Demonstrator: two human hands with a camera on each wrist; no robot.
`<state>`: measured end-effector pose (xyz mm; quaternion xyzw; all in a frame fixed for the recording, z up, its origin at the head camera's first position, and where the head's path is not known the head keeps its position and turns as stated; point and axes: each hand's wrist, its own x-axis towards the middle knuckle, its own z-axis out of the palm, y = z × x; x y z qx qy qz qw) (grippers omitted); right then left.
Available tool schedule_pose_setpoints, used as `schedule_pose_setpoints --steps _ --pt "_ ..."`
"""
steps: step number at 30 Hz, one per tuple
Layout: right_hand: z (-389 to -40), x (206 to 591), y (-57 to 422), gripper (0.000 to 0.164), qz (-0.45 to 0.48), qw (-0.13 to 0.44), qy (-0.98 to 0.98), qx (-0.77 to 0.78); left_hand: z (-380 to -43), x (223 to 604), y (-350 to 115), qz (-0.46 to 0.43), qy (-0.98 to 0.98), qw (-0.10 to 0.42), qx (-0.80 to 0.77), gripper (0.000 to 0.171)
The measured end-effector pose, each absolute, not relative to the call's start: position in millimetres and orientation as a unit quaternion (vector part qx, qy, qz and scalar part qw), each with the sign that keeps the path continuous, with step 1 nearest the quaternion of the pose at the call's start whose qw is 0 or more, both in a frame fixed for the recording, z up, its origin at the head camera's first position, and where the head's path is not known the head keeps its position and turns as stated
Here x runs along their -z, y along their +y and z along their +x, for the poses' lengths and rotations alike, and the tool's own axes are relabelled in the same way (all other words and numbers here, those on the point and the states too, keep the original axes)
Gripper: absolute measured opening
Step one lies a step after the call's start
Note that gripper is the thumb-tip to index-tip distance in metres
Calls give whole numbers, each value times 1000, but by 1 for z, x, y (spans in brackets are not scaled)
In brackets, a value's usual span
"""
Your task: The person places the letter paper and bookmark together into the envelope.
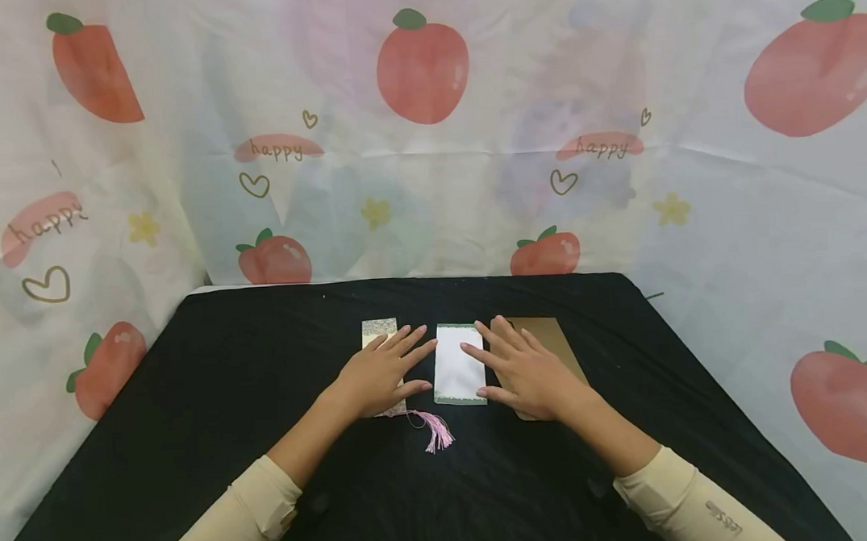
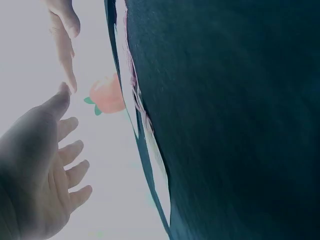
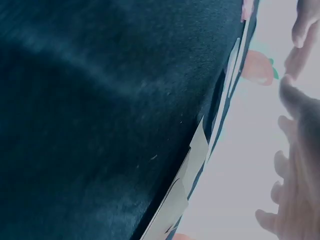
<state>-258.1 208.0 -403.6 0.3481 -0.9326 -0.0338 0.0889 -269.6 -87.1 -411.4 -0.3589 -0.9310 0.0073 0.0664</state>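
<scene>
My left hand (image 1: 382, 378) has its fingers spread and is held over a patterned, cream-coloured bookmark-like strip (image 1: 378, 328), partly covering it. From the strip's near end a pink tassel (image 1: 437, 432) lies on the black cloth. A white card with green top and bottom edges (image 1: 458, 366) lies between the hands. Over a brown, kraft-coloured flat piece (image 1: 548, 330), my right hand (image 1: 528, 371) is spread too, hiding much of it. Both wrist views show the left hand (image 2: 40, 170) and right hand (image 3: 300, 170) raised above the cloth, holding nothing.
A black cloth (image 1: 249, 367) covers the table. Behind and at both sides hangs a pale curtain (image 1: 459, 197) printed with red fruit, hearts and the word "happy". Its lower edge meets the back of the table.
</scene>
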Motion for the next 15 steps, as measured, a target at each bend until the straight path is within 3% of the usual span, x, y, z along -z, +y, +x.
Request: schedule_pose_setpoints --steps 15 --pt "-260 407 220 71 268 19 -963 -35 -285 415 -50 -372 -927 4 53 62"
